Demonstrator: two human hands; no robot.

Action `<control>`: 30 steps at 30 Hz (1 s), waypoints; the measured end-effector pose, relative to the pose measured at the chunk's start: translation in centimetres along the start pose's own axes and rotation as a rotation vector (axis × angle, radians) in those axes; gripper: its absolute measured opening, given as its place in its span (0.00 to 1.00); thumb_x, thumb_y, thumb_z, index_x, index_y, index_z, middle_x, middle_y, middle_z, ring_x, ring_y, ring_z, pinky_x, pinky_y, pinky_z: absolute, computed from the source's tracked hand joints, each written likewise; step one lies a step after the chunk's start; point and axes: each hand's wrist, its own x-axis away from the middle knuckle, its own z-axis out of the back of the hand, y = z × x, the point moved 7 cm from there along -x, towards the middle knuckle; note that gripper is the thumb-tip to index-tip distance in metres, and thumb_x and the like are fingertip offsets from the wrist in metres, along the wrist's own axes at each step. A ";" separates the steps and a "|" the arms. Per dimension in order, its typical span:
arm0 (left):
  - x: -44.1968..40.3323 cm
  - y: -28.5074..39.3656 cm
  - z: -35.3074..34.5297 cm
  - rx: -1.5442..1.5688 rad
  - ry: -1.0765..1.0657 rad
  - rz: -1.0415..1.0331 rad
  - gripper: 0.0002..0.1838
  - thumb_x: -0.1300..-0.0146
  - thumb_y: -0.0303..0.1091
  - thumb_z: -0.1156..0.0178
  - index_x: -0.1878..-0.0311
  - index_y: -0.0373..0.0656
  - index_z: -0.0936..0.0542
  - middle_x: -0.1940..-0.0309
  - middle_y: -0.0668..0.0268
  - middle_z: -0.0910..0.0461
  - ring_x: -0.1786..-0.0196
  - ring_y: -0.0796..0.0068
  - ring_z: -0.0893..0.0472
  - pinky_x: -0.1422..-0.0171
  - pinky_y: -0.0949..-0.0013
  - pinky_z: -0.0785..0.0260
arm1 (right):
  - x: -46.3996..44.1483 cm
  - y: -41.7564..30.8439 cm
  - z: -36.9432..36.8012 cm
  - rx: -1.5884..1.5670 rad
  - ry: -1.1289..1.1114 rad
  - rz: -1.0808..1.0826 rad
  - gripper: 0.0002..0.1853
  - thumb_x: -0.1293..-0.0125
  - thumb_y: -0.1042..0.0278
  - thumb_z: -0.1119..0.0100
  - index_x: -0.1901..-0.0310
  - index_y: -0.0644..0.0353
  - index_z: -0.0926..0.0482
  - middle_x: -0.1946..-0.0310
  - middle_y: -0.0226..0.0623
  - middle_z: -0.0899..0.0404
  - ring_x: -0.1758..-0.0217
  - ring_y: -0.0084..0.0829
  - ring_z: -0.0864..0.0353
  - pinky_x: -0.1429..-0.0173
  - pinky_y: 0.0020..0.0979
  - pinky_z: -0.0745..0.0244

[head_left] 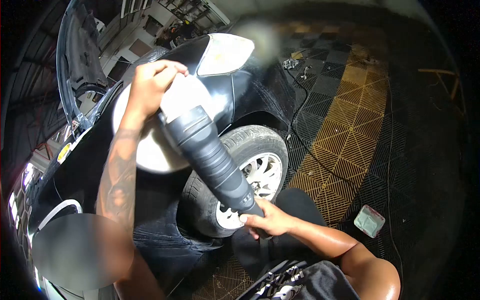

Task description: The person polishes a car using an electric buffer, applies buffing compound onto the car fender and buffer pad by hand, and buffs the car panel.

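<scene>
Right hand (267, 219) wrapped around the rear grip of the black ribbed tool (215, 162), left hand (150, 86) up at its front end, fingers curled; glare hides whether they clasp anything! The tool slants in front of the black car (157, 202), crossing over the wheel (264, 172), its front end near the headlight (225, 54), with bright light washing the panel. Patterned floor (345, 130) to the right, and a small container (370, 221) sitting on it.
</scene>
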 end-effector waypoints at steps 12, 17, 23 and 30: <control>-2.2 -0.5 -3.0 -0.043 0.045 -0.021 0.11 0.36 0.33 0.39 0.61 0.33 0.15 0.64 0.63 0.14 0.62 0.79 0.17 0.53 0.75 0.25 | -1.0 1.5 -0.4 -0.092 0.008 0.070 0.16 0.26 0.58 0.45 0.47 0.61 0.30 0.77 0.32 0.27 0.80 0.22 0.25 0.74 0.26 0.26; 3.2 1.1 0.8 -0.087 0.082 -0.067 0.12 0.34 0.31 0.42 0.61 0.31 0.15 0.64 0.61 0.14 0.60 0.76 0.16 0.51 0.73 0.26 | -0.7 3.5 -3.7 -0.032 -0.113 0.041 0.14 0.26 0.61 0.44 0.48 0.61 0.30 0.74 0.28 0.28 0.80 0.19 0.27 0.74 0.25 0.29; 9.1 1.3 3.9 -0.035 0.239 0.029 0.12 0.33 0.30 0.43 0.60 0.29 0.17 0.64 0.60 0.14 0.61 0.76 0.17 0.52 0.73 0.25 | -1.0 4.3 -3.4 0.102 -0.115 -0.007 0.14 0.29 0.63 0.39 0.50 0.60 0.29 0.74 0.26 0.28 0.78 0.18 0.28 0.73 0.25 0.29; 5.1 0.9 0.4 -0.027 0.249 -0.049 0.11 0.35 0.31 0.40 0.60 0.31 0.15 0.65 0.62 0.14 0.61 0.77 0.17 0.52 0.73 0.26 | -0.1 2.5 1.1 0.086 -0.014 -0.079 0.12 0.30 0.65 0.38 0.54 0.61 0.28 0.76 0.27 0.27 0.78 0.20 0.26 0.73 0.25 0.28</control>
